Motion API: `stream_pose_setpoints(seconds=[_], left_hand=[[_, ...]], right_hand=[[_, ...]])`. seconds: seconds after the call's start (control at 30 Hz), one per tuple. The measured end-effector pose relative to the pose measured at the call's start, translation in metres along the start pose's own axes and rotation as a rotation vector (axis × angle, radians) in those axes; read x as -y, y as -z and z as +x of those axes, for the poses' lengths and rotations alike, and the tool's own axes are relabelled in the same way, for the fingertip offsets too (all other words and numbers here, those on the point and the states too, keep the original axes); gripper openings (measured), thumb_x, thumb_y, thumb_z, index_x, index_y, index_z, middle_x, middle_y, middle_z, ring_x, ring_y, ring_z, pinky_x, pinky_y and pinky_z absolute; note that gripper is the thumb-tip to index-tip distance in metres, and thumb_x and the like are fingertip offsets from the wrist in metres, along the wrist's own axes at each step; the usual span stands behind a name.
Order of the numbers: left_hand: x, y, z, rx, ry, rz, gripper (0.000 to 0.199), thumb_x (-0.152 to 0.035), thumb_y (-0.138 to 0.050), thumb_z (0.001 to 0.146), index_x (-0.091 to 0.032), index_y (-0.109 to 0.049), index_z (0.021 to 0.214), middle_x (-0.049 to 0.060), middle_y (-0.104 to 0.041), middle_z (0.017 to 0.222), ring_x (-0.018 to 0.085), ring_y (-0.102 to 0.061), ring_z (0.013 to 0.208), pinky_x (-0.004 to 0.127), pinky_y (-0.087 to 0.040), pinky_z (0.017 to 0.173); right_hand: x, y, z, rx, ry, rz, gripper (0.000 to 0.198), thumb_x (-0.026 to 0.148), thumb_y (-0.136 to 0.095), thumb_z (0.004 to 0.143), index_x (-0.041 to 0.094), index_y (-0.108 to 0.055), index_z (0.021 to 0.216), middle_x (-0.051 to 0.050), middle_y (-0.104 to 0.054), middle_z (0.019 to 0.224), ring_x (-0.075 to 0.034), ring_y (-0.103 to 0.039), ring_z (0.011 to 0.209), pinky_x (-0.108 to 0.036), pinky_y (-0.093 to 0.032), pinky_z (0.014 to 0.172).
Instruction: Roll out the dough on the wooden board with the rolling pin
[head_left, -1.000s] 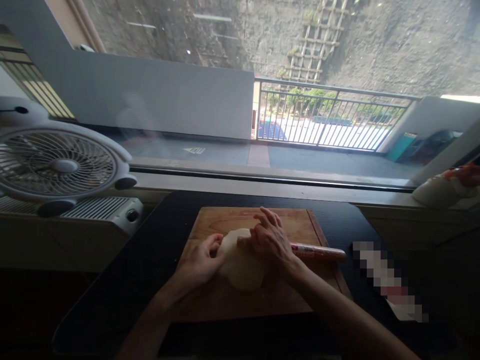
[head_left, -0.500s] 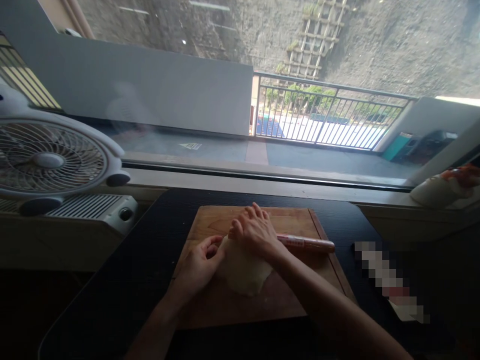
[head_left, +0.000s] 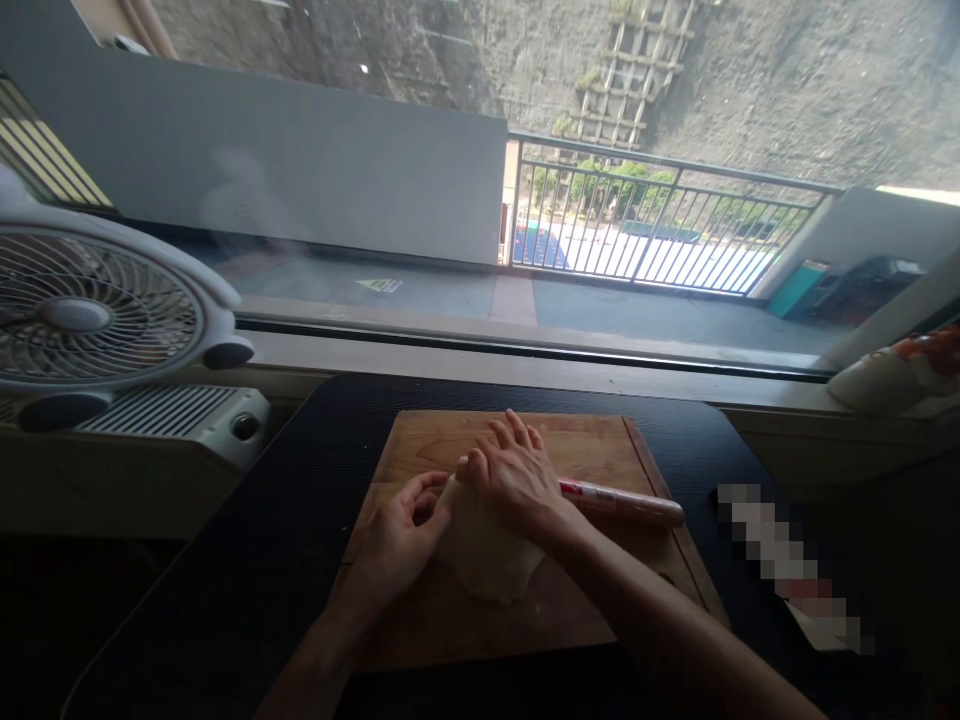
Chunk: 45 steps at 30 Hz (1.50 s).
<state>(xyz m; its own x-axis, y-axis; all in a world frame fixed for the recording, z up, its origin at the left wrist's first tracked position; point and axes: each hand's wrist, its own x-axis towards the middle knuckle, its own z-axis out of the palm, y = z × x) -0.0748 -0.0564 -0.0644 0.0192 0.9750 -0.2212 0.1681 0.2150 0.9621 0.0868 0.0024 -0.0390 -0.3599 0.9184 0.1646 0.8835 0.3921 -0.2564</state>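
A black desk (head_left: 285, 520) is seen below a wide window, carrying a wooden board (head_left: 450, 445). A pale dough lump (head_left: 487, 560) lies mid-board, its long axis running away from the person. The right hand (head_left: 517, 480) is laid flat over the dough's far end, fingers spread open. The left hand (head_left: 397, 545) is cupped against its left side. A rolling pin (head_left: 630, 503) lies just right.

I'm looking at a wide window (head_left: 480, 200) that fills the upper half of the frame, with daylight, a grey parapet wall (head_left: 300, 170) and a metal railing (head_left: 645, 235) outside. At the left edge a white fan (head_left: 82, 315) stands above a white heater (head_left: 165, 415). A black table (head_left: 285, 520) takes up the dim lower centre.
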Motion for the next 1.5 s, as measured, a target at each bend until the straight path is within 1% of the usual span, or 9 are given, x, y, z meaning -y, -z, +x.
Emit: stream_pose_setpoints(seconds=[0.23,0.47,0.67,0.87,0.97,1.07,1.27,1.43,1.5], left_hand=[[-0.008,-0.004,-0.001,-0.030,0.033,0.019,0.050,-0.036,-0.062,0.067,-0.017,-0.045,0.110,-0.004,-0.062,0.061,0.014,-0.058,0.053,0.022,-0.042,0.050],[-0.004,-0.005,-0.002,-0.071,-0.015,0.015,0.049,-0.035,-0.063,0.067,-0.021,-0.042,0.109,-0.004,-0.063,0.065,0.015,-0.060,0.056,0.022,-0.043,0.049],[-0.006,-0.008,-0.003,-0.096,-0.018,0.084,0.046,-0.033,-0.061,0.069,-0.020,-0.041,0.109,-0.006,-0.059,0.058,0.013,-0.057,0.049,0.021,-0.040,0.047],[-0.004,-0.007,-0.002,-0.125,-0.047,0.127,0.048,-0.033,-0.061,0.069,-0.020,-0.041,0.111,-0.006,-0.059,0.060,0.014,-0.058,0.052,0.022,-0.041,0.047],[-0.004,-0.007,-0.003,-0.127,-0.059,0.130,0.047,-0.033,-0.061,0.070,-0.020,-0.041,0.110,-0.006,-0.058,0.060,0.013,-0.058,0.052,0.022,-0.042,0.049],[-0.004,-0.007,-0.006,-0.117,-0.059,0.103,0.047,-0.034,-0.061,0.070,-0.020,-0.040,0.109,-0.006,-0.057,0.059,0.013,-0.058,0.052,0.022,-0.042,0.049],[-0.003,-0.008,-0.006,-0.104,-0.054,0.054,0.047,-0.036,-0.063,0.070,-0.022,-0.040,0.109,-0.004,-0.060,0.064,0.015,-0.060,0.056,0.022,-0.043,0.049],[-0.005,-0.007,-0.004,-0.104,-0.056,0.084,0.046,-0.034,-0.061,0.071,-0.021,-0.039,0.108,-0.007,-0.056,0.058,0.013,-0.057,0.051,0.022,-0.041,0.048],[-0.004,-0.007,-0.004,-0.111,-0.059,0.079,0.046,-0.034,-0.061,0.070,-0.021,-0.039,0.109,-0.008,-0.055,0.057,0.013,-0.056,0.050,0.021,-0.041,0.048]], right_hand=[[-0.020,0.002,0.040,0.091,-0.155,-0.044,0.044,0.051,-0.033,0.089,0.020,-0.058,0.107,-0.013,-0.041,0.132,-0.031,-0.016,0.131,-0.054,-0.015,0.100],[0.001,-0.004,0.004,-0.037,0.034,-0.007,0.046,0.042,-0.019,0.094,0.021,-0.051,0.119,-0.008,-0.038,0.136,-0.024,-0.012,0.133,-0.045,-0.013,0.104],[-0.015,-0.002,0.045,0.139,-0.110,-0.066,0.048,0.052,-0.035,0.086,0.017,-0.060,0.107,-0.016,-0.042,0.132,-0.034,-0.014,0.131,-0.057,-0.016,0.099],[-0.011,-0.006,0.042,0.032,0.106,-0.045,0.045,0.045,-0.026,0.091,0.020,-0.058,0.110,-0.010,-0.031,0.141,-0.027,-0.007,0.134,-0.050,-0.012,0.104],[-0.013,-0.006,0.045,0.089,-0.037,-0.013,0.048,0.052,-0.035,0.086,0.017,-0.058,0.108,-0.015,-0.036,0.136,-0.031,-0.013,0.132,-0.053,-0.016,0.102],[-0.009,-0.002,0.032,0.131,-0.170,0.049,0.050,0.049,-0.033,0.087,0.013,-0.055,0.113,-0.017,-0.036,0.136,-0.032,-0.017,0.132,-0.051,-0.020,0.101],[0.014,0.003,-0.025,0.035,0.027,0.111,0.044,0.035,-0.025,0.092,0.019,-0.038,0.131,-0.007,-0.029,0.144,-0.023,-0.005,0.136,-0.040,-0.017,0.106],[-0.014,0.003,0.016,0.117,-0.285,0.091,0.048,0.044,-0.022,0.092,0.015,-0.049,0.120,-0.013,-0.031,0.142,-0.030,-0.011,0.135,-0.049,-0.018,0.102],[-0.018,-0.002,0.022,0.112,-0.304,0.091,0.049,0.044,-0.022,0.092,0.014,-0.049,0.120,-0.014,-0.030,0.142,-0.030,-0.011,0.135,-0.049,-0.017,0.102]])
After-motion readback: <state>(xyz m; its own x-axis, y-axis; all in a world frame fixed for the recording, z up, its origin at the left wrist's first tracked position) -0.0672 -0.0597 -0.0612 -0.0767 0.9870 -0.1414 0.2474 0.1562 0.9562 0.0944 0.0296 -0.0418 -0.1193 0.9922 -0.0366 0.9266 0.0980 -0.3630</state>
